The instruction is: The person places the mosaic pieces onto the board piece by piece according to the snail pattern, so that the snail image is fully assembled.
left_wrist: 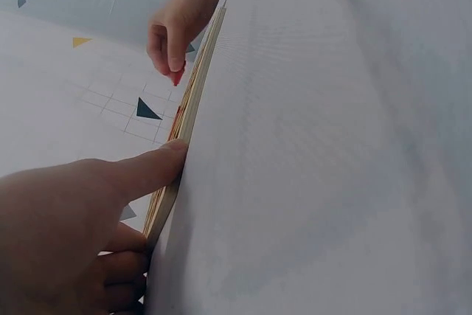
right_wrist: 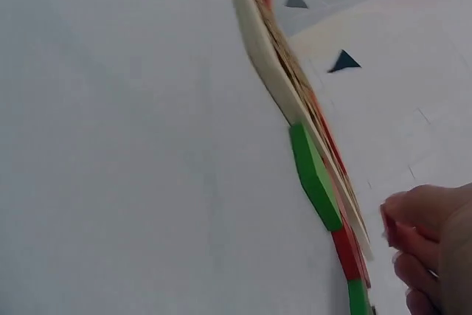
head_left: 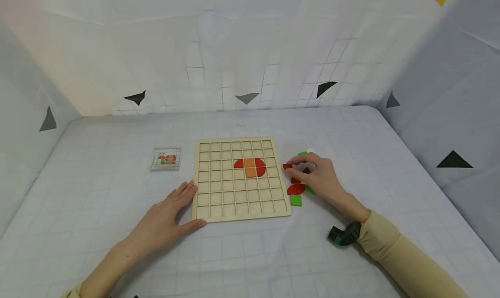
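A square wooden grid board lies flat on the table. Set in its cells are two orange squares flanked by red quarter-round pieces. My left hand rests at the board's lower left corner, fingers along the left edge and thumb on the front edge. Just past the right edge, my right hand pinches a red piece between thumb and fingertips; it also shows in the right wrist view as a red piece. Below that hand lie loose red pieces and a green square.
A small pattern card with a coloured figure on a grid lies left of the board. More green pieces are partly hidden under the right hand. A dark wrist device sits at the right cuff. A white cloth wall stands behind the table.
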Demonstrator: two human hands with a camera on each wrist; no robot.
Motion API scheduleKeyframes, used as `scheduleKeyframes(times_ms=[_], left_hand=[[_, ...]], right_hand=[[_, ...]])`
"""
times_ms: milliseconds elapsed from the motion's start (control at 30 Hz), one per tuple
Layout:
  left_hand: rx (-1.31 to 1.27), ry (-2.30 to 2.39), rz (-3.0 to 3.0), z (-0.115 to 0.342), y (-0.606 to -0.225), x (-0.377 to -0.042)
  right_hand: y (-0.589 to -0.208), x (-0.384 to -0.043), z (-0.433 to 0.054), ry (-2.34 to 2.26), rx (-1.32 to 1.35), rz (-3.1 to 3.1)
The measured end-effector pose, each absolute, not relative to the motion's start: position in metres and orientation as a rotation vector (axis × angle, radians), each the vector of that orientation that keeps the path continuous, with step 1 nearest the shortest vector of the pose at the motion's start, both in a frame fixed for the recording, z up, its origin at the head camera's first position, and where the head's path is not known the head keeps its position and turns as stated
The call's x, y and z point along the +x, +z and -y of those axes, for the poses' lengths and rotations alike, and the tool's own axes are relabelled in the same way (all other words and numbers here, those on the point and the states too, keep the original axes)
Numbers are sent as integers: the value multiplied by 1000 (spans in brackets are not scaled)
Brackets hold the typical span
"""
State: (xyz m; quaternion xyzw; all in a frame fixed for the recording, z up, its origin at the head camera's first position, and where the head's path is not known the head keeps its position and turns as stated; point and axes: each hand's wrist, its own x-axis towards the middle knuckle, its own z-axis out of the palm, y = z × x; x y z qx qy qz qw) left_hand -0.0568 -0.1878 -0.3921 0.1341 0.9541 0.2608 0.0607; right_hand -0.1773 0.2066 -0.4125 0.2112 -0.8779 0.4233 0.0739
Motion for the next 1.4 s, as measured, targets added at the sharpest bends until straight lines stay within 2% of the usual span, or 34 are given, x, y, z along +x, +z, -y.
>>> scheduleKeyframes(times_ms=[333, 567, 1033, 1400], left_hand=[[391, 788, -2887, 189, -393, -55], [393, 800, -2885, 189, -394, -55], [395, 796, -2871, 186, -392, -56], [386, 790, -2877, 187, -392, -57]], right_hand=[[-394, -165, -158, 1351, 860, 2585], [-397, -169, -127, 1327, 828, 2664], [-402, -168, -97, 1264, 841, 2650], [-412, -171, -92, 1199, 938, 2540]])
